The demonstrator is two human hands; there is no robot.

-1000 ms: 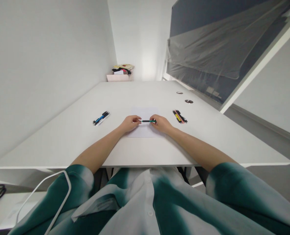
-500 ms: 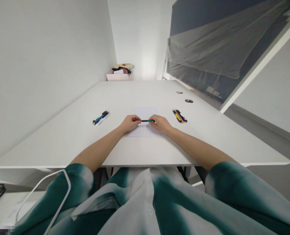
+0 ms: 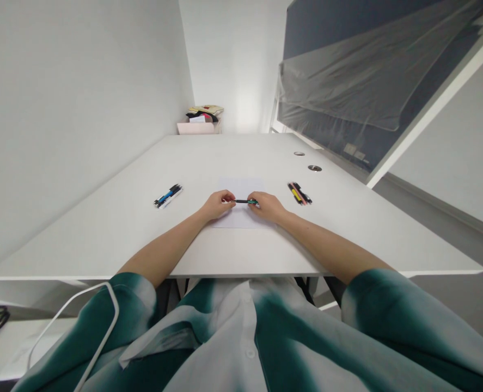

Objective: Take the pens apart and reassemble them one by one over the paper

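Observation:
A thin green and black pen (image 3: 243, 201) lies level between my two hands, just above a white sheet of paper (image 3: 241, 188) on the white table (image 3: 114, 234). My left hand (image 3: 217, 204) pinches the pen's left end with closed fingers. My right hand (image 3: 267, 205) is closed on the pen's right end. Both forearms rest across the table's front edge.
A bunch of blue and black pens (image 3: 168, 196) lies to the left of the paper. Another bunch with yellow, pink and black pens (image 3: 299, 194) lies to the right. Two round cable holes (image 3: 315, 168) sit further back. A box of things (image 3: 200, 121) stands beyond the table's far end.
The hands have drawn a little closer together along the pen; otherwise nothing has moved.

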